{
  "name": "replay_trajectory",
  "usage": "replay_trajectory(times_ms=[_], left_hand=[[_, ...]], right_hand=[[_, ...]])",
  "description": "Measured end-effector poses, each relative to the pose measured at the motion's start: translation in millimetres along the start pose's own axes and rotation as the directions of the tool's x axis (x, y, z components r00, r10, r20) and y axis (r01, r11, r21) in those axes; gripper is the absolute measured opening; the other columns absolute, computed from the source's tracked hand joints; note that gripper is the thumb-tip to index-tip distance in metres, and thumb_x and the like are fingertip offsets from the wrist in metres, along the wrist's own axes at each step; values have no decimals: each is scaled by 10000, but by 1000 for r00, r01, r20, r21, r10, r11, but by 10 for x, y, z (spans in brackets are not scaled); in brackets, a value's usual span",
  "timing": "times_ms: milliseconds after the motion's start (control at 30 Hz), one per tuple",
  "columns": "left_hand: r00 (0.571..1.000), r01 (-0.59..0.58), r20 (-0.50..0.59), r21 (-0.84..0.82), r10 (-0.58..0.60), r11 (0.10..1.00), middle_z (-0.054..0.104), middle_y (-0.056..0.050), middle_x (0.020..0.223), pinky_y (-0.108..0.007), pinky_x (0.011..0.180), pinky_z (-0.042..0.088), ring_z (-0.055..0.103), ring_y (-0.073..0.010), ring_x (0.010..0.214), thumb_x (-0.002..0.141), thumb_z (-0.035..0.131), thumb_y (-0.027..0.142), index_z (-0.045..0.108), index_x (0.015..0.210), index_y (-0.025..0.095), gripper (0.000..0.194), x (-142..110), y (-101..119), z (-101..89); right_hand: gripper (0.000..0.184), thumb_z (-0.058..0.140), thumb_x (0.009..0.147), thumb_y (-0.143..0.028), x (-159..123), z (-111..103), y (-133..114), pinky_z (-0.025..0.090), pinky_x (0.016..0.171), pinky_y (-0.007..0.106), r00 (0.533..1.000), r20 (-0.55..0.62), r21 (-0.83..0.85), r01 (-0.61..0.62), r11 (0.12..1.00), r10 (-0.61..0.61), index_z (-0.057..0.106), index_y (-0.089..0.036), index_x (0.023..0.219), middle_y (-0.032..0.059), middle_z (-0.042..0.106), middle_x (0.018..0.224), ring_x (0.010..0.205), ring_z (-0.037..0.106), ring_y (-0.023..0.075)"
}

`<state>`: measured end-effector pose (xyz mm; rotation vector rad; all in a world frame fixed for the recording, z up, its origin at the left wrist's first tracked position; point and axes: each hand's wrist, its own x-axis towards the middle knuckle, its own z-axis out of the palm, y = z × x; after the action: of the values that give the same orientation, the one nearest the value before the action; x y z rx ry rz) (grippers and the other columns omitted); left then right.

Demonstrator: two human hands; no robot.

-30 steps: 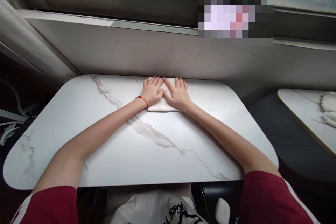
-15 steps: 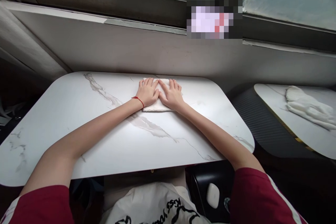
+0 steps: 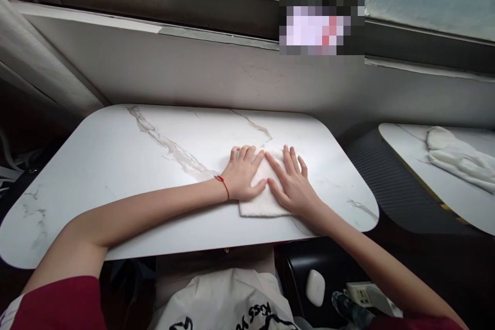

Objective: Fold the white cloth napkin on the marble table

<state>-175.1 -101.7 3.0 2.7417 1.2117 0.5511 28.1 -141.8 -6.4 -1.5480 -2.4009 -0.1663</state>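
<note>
A folded white cloth point(image 3: 262, 201) lies on the white marble table point(image 3: 135, 165), near its front right edge. My left hand point(image 3: 244, 174), with a red thread at the wrist, presses flat on the cloth's left part, fingers stretched forward. Beside it my right hand point(image 3: 291, 180) lies flat on the cloth's right part with fingers spread. Both hands touch the cloth and hide much of it; neither grips it.
A grey wall and window sill point(image 3: 216, 36) run along the table's far side. A second marble table point(image 3: 460, 185) at the right carries a crumpled white cloth point(image 3: 456, 157). Below the table edge are a white printed bag point(image 3: 228, 301), a white case point(image 3: 315, 286) and a power strip point(image 3: 365, 295).
Both hands have slid the cloth from the far edge of the table toward me and to the right, staying flat on it. The view has shifted slightly.
</note>
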Motion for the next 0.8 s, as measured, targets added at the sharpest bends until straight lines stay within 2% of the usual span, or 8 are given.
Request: replay_trajectory(times_ms=[100, 200, 333, 467, 633, 800], left_hand=[[995, -97, 0, -7, 97, 995, 504, -255, 1454, -572, 1165, 250, 427, -400, 1348, 925, 442, 520, 430, 1501, 53, 742, -118, 221, 27], [988, -156, 9, 16, 156, 988, 511, -250, 1455, -552, 1200, 224, 435, -397, 1362, 928, 427, 521, 429, 1504, 33, 755, -168, 342, 54], [981, -192, 30, 34, 191, 981, 488, -291, 1480, -560, 1194, 240, 431, -424, 1389, 934, 410, 514, 421, 1500, -20, 777, -156, 362, 69], [981, -188, 50, 39, 186, 981, 420, -301, 1554, -557, 1200, 241, 363, -414, 1470, 950, 372, 504, 395, 1510, -22, 769, -100, 338, 80], [989, -138, 72, 61, 133, 989, 400, -314, 1568, -563, 1189, 243, 355, -421, 1483, 947, 382, 501, 389, 1507, -26, 769, 143, 297, 155], [991, -111, 84, 101, 102, 989, 447, -288, 1547, -564, 1183, 246, 386, -414, 1463, 929, 425, 472, 407, 1503, 7, 739, 592, 200, 230]], right_hand=[[756, 377, 1025, -400, -337, -126, -82, 285, 1188, 683, 999, -14, 6, -40, 999, 40, -37, -372, 1656, 36, -130, 1730, 1583, 43, 433], [835, 420, 1003, -384, -535, -203, -165, 299, 1184, 702, 996, -22, 5, -85, 996, 85, -126, -399, 1634, 4, -134, 1727, 1581, 51, 435], [886, 446, 987, -354, -560, -214, -171, 318, 1178, 708, 997, -14, 17, -78, 997, 79, -164, -365, 1629, 30, -148, 1726, 1572, 70, 461], [895, 450, 991, -363, -462, -176, -45, 295, 1192, 712, 998, 43, 52, -44, 998, 42, -179, -361, 1627, 46, -113, 1732, 1578, 23, 449], [767, 393, 1025, -367, -285, -96, 234, 258, 1219, 674, 999, 35, 71, -20, 997, 18, -41, -358, 1659, 44, -161, 1725, 1584, 48, 427], [662, 379, 1018, -426, -19, 40, 534, 300, 1191, 656, 995, 20, 63, -99, 993, 98, 222, -298, 1649, 94, 22, 1738, 1569, 147, 432]])
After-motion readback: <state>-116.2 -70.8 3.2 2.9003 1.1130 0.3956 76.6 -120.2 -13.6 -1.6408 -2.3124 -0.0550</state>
